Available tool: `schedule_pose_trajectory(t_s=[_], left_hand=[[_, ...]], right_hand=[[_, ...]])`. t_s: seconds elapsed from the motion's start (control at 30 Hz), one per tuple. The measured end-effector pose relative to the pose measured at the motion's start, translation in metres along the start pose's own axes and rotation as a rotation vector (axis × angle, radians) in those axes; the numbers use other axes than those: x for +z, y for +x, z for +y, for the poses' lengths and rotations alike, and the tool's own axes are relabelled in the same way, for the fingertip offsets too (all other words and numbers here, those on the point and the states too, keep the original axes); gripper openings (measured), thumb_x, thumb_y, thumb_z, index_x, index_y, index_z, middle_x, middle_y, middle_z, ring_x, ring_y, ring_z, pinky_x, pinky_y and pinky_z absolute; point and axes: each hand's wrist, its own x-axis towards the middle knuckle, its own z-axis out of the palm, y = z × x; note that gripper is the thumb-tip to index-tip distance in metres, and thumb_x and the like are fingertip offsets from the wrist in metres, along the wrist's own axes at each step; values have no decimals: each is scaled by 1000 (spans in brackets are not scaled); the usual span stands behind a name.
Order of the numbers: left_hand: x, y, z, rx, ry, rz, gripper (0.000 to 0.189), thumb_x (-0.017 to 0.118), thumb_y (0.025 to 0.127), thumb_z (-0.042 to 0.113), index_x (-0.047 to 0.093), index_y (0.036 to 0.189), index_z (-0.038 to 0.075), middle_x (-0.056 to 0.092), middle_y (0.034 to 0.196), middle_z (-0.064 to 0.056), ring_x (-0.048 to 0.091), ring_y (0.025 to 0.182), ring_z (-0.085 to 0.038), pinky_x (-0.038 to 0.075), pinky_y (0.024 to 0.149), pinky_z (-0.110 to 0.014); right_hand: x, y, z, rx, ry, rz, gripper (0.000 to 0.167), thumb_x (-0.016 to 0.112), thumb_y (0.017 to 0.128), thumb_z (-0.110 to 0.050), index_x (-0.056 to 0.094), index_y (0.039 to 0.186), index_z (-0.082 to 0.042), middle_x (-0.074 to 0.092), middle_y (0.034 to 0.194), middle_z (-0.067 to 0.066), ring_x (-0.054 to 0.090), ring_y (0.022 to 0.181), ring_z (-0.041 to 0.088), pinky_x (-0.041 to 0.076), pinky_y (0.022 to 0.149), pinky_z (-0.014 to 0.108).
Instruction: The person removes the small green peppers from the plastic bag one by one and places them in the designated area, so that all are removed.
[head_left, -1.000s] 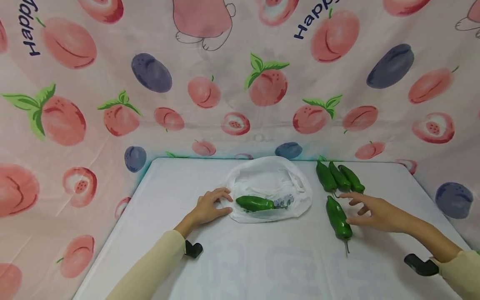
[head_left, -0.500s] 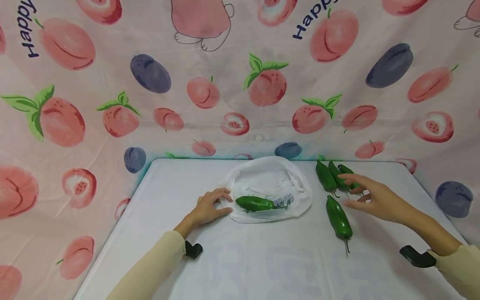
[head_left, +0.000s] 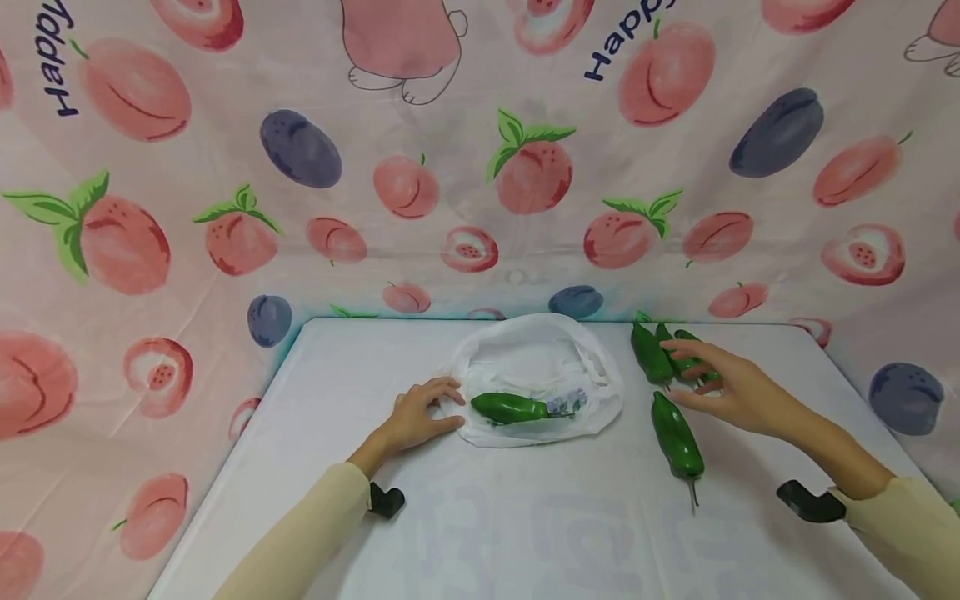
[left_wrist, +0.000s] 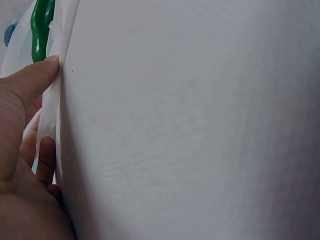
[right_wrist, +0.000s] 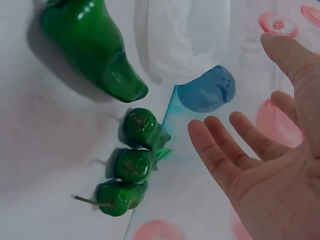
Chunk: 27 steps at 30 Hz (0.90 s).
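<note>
My left hand grips the left edge of a thin white plastic bag, and the left wrist view shows my thumb against the plastic. Inside the bag's mouth lies one green pepper. To the right, my right hand hovers with spread, loosely bent fingers and holds nothing. Below its fingertips a large green pepper lies with its stem toward me. Three more green peppers lie side by side behind it; in the head view my right hand partly covers two of them.
A white cloth covers the table. Behind it rises a pink curtain printed with fruit. The three grouped peppers lie near the table's back edge.
My right hand has moved up and slightly left, from beside the large near pepper to over the grouped peppers. My left hand, the bag and the peppers have stayed put.
</note>
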Motion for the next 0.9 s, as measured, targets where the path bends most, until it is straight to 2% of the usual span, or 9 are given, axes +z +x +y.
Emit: schedule_pose_trajectory(t_s=[0.23,0.57,0.73,0.9], left_hand=[[0,0,0,-13,-12,-7,22,79,92,30,70,112,27,54,148,1,50,114,-18,25,98,-50],[-1,0,0,-9,-12,-8,24,79,92,28,71,114,25,54,149,0,51,114,-18,25,98,-50],[-1,0,0,-11,-13,-4,24,80,92,29,71,114,25,54,148,1,51,113,-18,25,98,-50],[-1,1,-1,-13,-19,-7,24,80,92,30,71,113,26,54,149,3,51,114,-17,25,98,-49]], right_hand=[[4,12,-5,-25,22,-15,69,84,88,-15,50,148,-11,62,131,20,69,103,35,59,78,44],[9,38,-12,-32,50,-77,72,84,88,-18,48,150,-11,62,131,17,68,104,30,59,81,44],[14,52,-20,-84,60,-98,71,83,89,-20,48,150,-10,64,131,17,69,102,29,59,79,44],[22,63,-27,-105,77,-126,72,83,88,-19,47,150,-9,63,130,20,69,103,35,59,79,46]])
